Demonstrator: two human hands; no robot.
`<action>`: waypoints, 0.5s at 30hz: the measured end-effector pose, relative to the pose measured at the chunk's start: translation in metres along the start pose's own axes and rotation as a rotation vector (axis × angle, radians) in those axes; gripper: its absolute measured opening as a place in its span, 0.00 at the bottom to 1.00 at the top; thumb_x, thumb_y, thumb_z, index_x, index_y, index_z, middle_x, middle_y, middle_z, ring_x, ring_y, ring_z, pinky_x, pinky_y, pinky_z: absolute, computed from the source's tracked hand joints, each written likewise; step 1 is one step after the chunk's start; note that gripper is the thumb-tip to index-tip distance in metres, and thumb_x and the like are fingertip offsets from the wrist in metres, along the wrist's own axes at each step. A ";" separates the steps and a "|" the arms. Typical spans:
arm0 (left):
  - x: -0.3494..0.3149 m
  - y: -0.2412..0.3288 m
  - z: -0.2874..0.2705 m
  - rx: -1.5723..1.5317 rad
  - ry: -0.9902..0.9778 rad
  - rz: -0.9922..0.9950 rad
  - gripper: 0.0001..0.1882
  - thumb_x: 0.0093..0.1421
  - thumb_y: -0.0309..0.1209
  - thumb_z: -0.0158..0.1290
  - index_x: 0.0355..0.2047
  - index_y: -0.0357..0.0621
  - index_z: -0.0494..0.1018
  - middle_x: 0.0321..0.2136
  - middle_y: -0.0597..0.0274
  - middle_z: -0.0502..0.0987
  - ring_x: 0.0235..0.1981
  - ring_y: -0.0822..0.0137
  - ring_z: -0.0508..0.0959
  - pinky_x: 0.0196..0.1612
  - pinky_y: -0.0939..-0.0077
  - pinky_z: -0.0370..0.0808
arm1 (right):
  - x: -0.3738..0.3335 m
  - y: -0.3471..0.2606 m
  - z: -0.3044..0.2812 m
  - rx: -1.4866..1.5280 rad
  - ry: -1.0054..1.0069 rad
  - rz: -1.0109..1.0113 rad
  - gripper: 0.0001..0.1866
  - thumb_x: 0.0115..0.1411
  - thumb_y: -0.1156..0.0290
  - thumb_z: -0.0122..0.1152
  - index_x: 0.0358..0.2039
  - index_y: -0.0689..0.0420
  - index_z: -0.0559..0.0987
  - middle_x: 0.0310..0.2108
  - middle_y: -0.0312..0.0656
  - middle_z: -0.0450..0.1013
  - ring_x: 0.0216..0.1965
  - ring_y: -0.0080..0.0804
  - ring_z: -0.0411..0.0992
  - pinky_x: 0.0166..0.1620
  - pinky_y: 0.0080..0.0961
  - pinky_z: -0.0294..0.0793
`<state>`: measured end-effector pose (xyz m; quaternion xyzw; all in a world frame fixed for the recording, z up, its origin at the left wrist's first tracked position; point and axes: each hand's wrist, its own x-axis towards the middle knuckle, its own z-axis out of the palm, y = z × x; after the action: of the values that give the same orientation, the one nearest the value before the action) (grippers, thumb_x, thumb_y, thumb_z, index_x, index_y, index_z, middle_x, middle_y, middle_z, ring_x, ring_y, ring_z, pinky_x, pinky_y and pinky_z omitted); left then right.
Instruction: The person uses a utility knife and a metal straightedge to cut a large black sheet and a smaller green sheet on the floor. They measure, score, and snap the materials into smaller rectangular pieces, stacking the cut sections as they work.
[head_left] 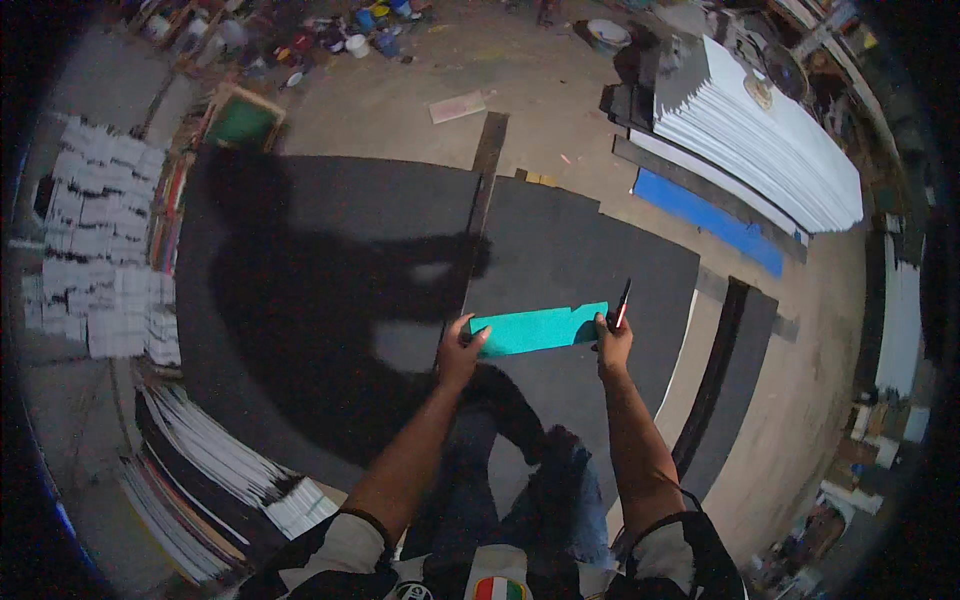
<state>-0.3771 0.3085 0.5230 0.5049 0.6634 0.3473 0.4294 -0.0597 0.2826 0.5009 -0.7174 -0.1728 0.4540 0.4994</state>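
Observation:
A flat teal strip [535, 331], with a small notch in its upper edge, is held up between both hands above a large dark sheet. My left hand [461, 352] pinches its left end, thumb on top. At the other end my right hand [613, 344] grips the strip with the thumb on its face. The same hand also holds a slim red-and-dark pen-like tool [623, 305], pointing up and away; its exact kind is unclear. Beneath lies the dark sheet [570, 230] on the floor, with a long narrow dark bar [485, 180] across it. My shadow covers much of the sheet's left part.
Stacked white sheets [750, 130] stand at the far right, beside a blue strip [710, 220]. Piles of white paper [100, 240] line the left, with more sheets [220, 450] near left. Dark strips [730, 380] lie to the right. Pots and containers [357, 45] sit at the back.

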 end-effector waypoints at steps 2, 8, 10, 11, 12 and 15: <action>0.045 -0.009 -0.008 -0.021 -0.085 -0.001 0.31 0.58 0.44 0.68 0.57 0.40 0.74 0.39 0.60 0.80 0.37 0.70 0.78 0.42 0.71 0.75 | 0.007 -0.007 0.024 0.030 0.037 0.005 0.23 0.61 0.58 0.72 0.50 0.59 0.77 0.37 0.36 0.77 0.32 0.25 0.75 0.25 0.23 0.72; 0.117 0.052 0.001 -0.044 -0.255 -0.015 0.27 0.60 0.32 0.67 0.57 0.40 0.71 0.39 0.58 0.82 0.37 0.72 0.80 0.40 0.76 0.75 | 0.039 -0.020 0.049 0.082 0.168 -0.034 0.25 0.60 0.61 0.73 0.52 0.61 0.77 0.38 0.37 0.78 0.33 0.25 0.75 0.26 0.23 0.74; 0.150 0.057 0.012 -0.040 -0.336 -0.024 0.26 0.61 0.31 0.67 0.56 0.41 0.70 0.38 0.58 0.82 0.36 0.72 0.80 0.39 0.76 0.76 | 0.062 -0.017 0.055 0.077 0.237 -0.055 0.25 0.60 0.62 0.73 0.53 0.60 0.77 0.39 0.38 0.78 0.33 0.25 0.76 0.27 0.23 0.74; 0.168 0.055 0.020 -0.018 -0.364 0.016 0.26 0.61 0.31 0.67 0.56 0.41 0.70 0.38 0.57 0.82 0.36 0.72 0.80 0.38 0.75 0.76 | 0.076 -0.017 0.058 0.081 0.252 -0.073 0.26 0.59 0.62 0.74 0.54 0.60 0.77 0.40 0.38 0.78 0.34 0.25 0.76 0.27 0.22 0.74; 0.187 0.052 0.028 0.004 -0.391 0.056 0.26 0.61 0.32 0.67 0.56 0.41 0.69 0.38 0.57 0.82 0.36 0.71 0.80 0.38 0.75 0.76 | 0.090 -0.016 0.063 0.085 0.267 -0.091 0.27 0.59 0.61 0.74 0.54 0.60 0.77 0.40 0.38 0.77 0.34 0.25 0.76 0.28 0.22 0.74; 0.240 0.050 0.053 -0.018 -0.531 -0.139 0.27 0.60 0.32 0.68 0.55 0.41 0.69 0.38 0.56 0.82 0.36 0.70 0.81 0.37 0.74 0.77 | 0.125 -0.025 0.077 0.159 0.307 -0.018 0.28 0.57 0.62 0.75 0.54 0.60 0.77 0.40 0.37 0.77 0.34 0.25 0.76 0.28 0.23 0.75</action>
<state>-0.3390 0.5547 0.4946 0.5276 0.5576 0.1785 0.6155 -0.0514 0.4245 0.4561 -0.7349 -0.0644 0.3467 0.5792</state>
